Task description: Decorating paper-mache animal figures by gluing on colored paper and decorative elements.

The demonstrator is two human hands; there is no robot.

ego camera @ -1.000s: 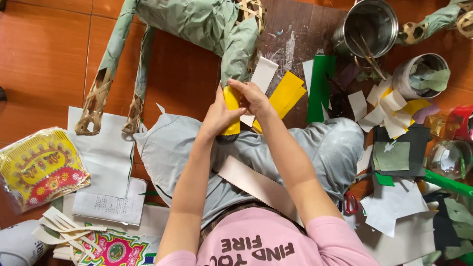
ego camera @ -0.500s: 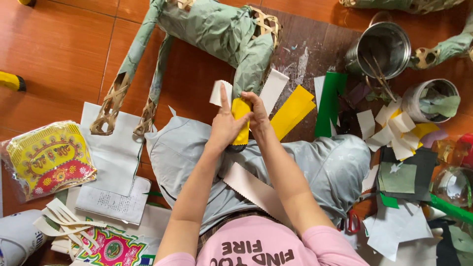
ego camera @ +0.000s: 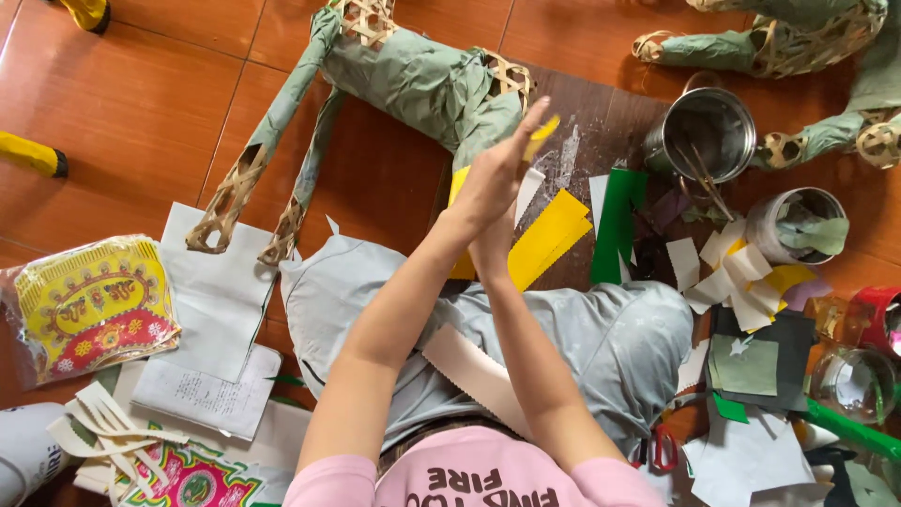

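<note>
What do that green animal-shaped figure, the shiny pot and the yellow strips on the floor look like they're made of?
The green figure looks like a woven bamboo or cane frame wrapped in matte, wrinkled green paper; bare lattice shows at its feet and corners. The pot seems to be metal, probably steel, with a dull reflective sheen. The yellow strips look like thin, flat coloured paper with a cut zigzag edge.

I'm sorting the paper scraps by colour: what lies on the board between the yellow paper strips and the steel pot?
In the head view, an upright green paper strip lies between the yellow paper strips and the steel pot, with a narrow white scrap at its left edge.
</note>
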